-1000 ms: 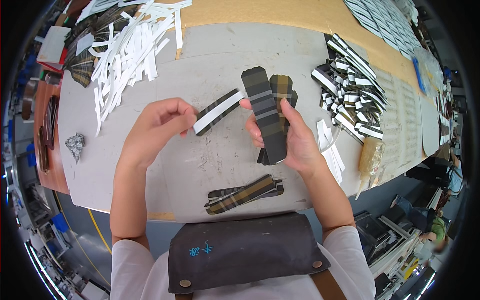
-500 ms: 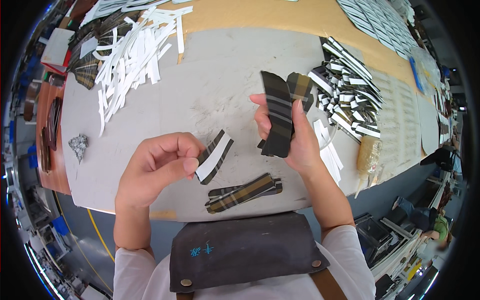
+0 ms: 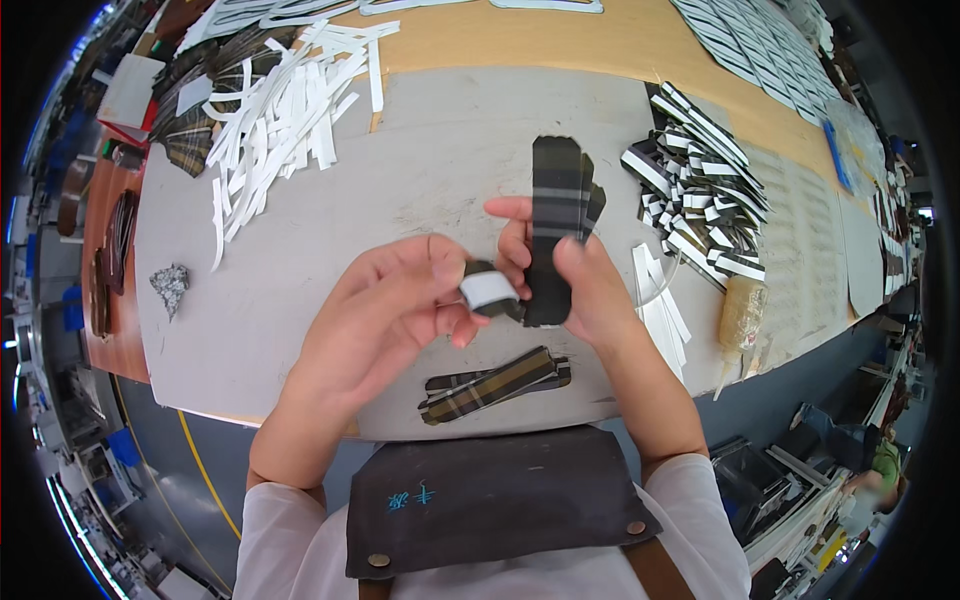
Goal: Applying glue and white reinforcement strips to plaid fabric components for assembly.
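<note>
My left hand (image 3: 400, 295) pinches a short dark fabric strip (image 3: 488, 288) with a white strip along its face; the piece curls and its far end lies close to my right hand. My right hand (image 3: 590, 285) holds a small fanned stack of dark plaid fabric strips (image 3: 556, 215) upright, thumb across the front and fingers behind. Where the curled piece and the stack meet, I cannot tell if they touch. Below my hands, a few loose plaid strips (image 3: 490, 385) lie crossed on the grey table covering (image 3: 440, 130).
White strips (image 3: 290, 120) are heaped at the far left, beside dark plaid fabric (image 3: 185, 140). A pile of white-backed dark strips (image 3: 695, 180) lies right, with a yellowish squeeze bottle (image 3: 742, 315) and several white strips (image 3: 660, 305) nearby. A crumpled grey lump (image 3: 170, 288) sits left.
My left hand has moved right, bringing its strip close to the stack; the strip now curls. My right hand has turned the stack more upright and drawn its pieces closer together.
</note>
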Motion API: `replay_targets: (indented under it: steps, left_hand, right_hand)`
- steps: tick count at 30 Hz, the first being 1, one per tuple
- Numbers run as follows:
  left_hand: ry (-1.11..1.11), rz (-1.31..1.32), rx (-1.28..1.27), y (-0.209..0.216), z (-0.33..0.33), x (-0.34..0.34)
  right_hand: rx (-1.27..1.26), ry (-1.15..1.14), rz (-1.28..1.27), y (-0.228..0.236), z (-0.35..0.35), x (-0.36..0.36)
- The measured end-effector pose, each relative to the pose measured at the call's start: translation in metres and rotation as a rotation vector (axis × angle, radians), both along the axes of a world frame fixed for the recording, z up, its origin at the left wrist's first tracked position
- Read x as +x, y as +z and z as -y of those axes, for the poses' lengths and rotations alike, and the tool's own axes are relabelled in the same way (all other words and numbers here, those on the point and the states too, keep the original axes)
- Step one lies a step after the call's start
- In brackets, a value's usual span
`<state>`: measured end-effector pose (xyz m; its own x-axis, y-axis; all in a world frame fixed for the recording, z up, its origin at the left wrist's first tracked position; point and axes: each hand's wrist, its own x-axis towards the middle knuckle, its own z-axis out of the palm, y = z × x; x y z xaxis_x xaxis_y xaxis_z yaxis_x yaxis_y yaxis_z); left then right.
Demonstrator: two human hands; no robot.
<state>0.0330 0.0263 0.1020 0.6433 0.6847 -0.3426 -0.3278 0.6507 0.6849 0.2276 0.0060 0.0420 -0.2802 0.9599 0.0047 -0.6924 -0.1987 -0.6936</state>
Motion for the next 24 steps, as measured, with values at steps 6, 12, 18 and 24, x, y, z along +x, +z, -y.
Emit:
replay_targets:
  steps: [6,12,18,24]
  left_hand:
    - [0.209,0.051,-0.128,-0.016,-0.017,0.017]
    - [0.252,0.063,-0.096,-0.036,-0.024,0.010]
    - [0.320,-0.216,0.121,-0.039,-0.023,0.014]
    - [0.214,-0.290,0.168,-0.041,-0.020,0.008]
  right_hand:
    - [-0.139,0.030,0.324,-0.007,0.015,0.000]
    - [-0.265,0.020,0.438,-0.003,0.014,-0.005]
    - [-0.329,0.147,0.253,-0.002,0.014,-0.004]
    - [-0.370,0.214,0.193,-0.001,0.016,-0.001]
